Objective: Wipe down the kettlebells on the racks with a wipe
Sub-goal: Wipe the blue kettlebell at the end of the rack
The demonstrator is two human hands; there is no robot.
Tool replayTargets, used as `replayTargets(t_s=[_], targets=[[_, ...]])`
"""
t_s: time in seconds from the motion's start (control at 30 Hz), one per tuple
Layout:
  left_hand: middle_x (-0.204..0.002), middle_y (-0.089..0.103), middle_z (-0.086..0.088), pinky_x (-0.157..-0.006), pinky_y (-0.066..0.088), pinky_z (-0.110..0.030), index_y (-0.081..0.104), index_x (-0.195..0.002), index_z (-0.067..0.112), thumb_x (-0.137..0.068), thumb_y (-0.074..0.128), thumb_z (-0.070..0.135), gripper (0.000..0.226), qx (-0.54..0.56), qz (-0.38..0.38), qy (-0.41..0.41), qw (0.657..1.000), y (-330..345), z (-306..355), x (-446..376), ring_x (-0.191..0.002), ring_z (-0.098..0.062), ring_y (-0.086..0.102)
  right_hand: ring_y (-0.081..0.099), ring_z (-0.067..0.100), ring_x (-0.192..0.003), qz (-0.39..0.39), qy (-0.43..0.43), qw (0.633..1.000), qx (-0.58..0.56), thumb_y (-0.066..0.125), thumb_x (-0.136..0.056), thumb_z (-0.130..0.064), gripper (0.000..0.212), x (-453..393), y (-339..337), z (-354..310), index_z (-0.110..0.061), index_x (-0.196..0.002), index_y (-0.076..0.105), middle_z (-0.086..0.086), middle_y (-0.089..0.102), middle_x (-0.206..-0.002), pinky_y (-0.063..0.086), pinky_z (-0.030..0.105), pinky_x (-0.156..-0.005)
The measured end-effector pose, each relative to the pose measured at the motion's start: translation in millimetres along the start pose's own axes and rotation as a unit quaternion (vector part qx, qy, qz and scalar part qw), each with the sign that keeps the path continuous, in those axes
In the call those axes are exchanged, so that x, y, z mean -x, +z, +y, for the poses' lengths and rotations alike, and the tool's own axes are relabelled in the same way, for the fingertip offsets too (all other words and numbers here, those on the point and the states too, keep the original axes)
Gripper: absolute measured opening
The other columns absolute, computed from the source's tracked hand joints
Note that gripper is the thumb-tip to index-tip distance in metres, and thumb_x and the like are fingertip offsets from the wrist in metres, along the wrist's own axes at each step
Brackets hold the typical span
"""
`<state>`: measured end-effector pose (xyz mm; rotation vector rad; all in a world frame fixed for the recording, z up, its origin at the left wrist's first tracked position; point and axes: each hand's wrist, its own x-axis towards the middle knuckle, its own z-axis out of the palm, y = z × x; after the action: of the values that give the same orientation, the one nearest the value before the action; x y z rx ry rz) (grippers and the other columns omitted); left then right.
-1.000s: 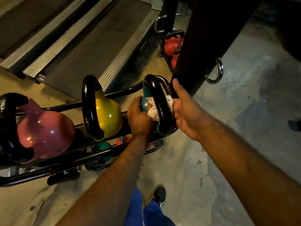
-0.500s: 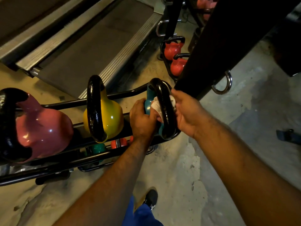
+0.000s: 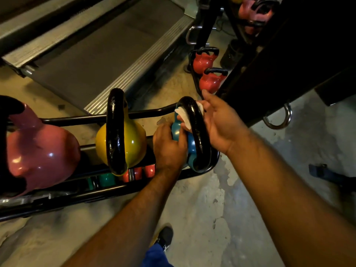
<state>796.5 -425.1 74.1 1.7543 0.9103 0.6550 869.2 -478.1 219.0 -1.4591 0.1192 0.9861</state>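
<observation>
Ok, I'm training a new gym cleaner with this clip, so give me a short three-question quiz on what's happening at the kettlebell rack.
1. True or false: the white wipe is against the handle of the yellow kettlebell.
2. Which hand rests on the body of the teal kettlebell? A) left hand B) right hand
3. Fill in: the kettlebell at the far left of the rack is ____.

Key
1. False: it is at the teal kettlebell's black handle.
2. A
3. pink
</observation>
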Motion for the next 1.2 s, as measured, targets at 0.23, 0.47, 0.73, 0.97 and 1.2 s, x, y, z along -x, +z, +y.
replayTargets(t_s=[0.23, 0.47, 0.73, 0.97, 1.2], targets=[[-0.106, 0.063, 0.006, -0.089, 0.054, -0.039, 0.063, -0.114, 0.021, -0.092, 0.048, 0.052, 0.040, 0.024, 0.004, -0.023, 0.999, -0.3, 1.7, 0.4, -0.098, -0.012, 0.059, 0.058, 0.037, -0.105, -0.019, 0.028, 0.998, 0.051, 0.049, -0.091, -0.070, 0.089, -16.1, 10.4, -14.9, 0.007, -0.134, 0.053, 0.026, 0.061, -0.116, 0.054, 0.041, -0.083], [-0.117, 0.060, 0.001, -0.092, 0.052, -0.032, 0.059, -0.122, 0.016, -0.082, 0.044, 0.049, 0.054, 0.015, -0.013, -0.036, 0.999, -4.2, 0.4, 3.9, -0.106, -0.016, 0.057, 0.070, 0.026, -0.112, -0.010, -0.030, 0.995, 0.095, 0.025, -0.092, -0.075, 0.081, 18.0, -15.4, 29.8, -0.016, -0.138, 0.057, 0.010, 0.072, -0.122, 0.052, 0.046, -0.103], [-0.113, 0.060, 0.006, -0.087, 0.055, -0.041, 0.059, -0.118, 0.022, -0.090, 0.051, 0.057, 0.045, 0.013, -0.016, -0.035, 0.999, -0.4, 1.6, 3.2, -0.103, -0.015, 0.059, 0.069, 0.014, -0.113, 0.042, -0.017, 0.981, 0.191, 0.025, -0.102, -0.058, 0.053, 42.0, -42.6, 62.6, -0.031, -0.121, 0.066, -0.003, 0.075, -0.115, 0.049, 0.041, -0.106], [-0.103, 0.062, 0.005, -0.081, 0.055, -0.043, 0.063, -0.110, 0.019, -0.089, 0.053, 0.053, 0.040, 0.022, 0.002, -0.031, 0.999, -0.6, 4.3, 2.8, -0.095, -0.016, 0.061, 0.052, 0.011, -0.134, 0.102, -0.019, 0.967, 0.234, 0.035, -0.096, -0.070, 0.055, 53.9, -54.1, 96.4, -0.040, -0.137, 0.058, -0.011, 0.063, -0.136, 0.034, 0.042, -0.116], [-0.096, 0.063, 0.005, -0.077, 0.053, -0.034, 0.064, -0.101, 0.021, -0.086, 0.063, 0.034, 0.019, 0.027, 0.014, -0.039, 0.999, -4.4, 5.4, -1.4, -0.084, -0.010, 0.059, 0.064, 0.026, -0.123, -0.060, -0.019, 0.998, 0.005, 0.022, -0.103, -0.063, 0.072, 30.6, -23.7, 36.0, -0.013, -0.152, 0.041, 0.012, 0.069, -0.130, 0.043, 0.049, -0.111]])
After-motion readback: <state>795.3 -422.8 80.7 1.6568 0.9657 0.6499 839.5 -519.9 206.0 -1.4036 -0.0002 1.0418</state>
